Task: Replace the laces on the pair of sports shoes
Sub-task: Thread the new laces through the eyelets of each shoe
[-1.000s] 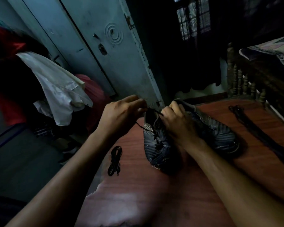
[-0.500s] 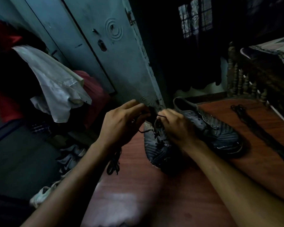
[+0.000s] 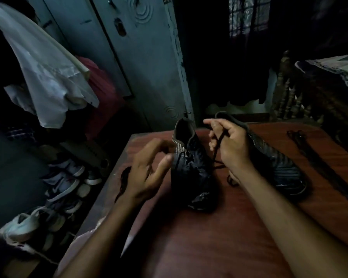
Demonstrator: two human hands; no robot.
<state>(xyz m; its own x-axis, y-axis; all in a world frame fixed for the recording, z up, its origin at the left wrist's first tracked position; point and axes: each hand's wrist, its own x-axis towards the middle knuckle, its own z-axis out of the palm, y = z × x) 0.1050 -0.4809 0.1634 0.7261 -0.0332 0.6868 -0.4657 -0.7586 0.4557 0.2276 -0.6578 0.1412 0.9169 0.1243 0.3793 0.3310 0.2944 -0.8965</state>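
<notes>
Dark cord lace (image 3: 219, 145), curled fingers (image 3: 213, 127)

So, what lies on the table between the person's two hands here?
The head view shows the nearer sports shoe between the left hand and right hand. Its black lace runs up into the right fingers.

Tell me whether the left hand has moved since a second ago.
Yes. The left hand has let go of the lace and dropped toward the table, now open beside the near shoe, left of its eyelets.
</notes>
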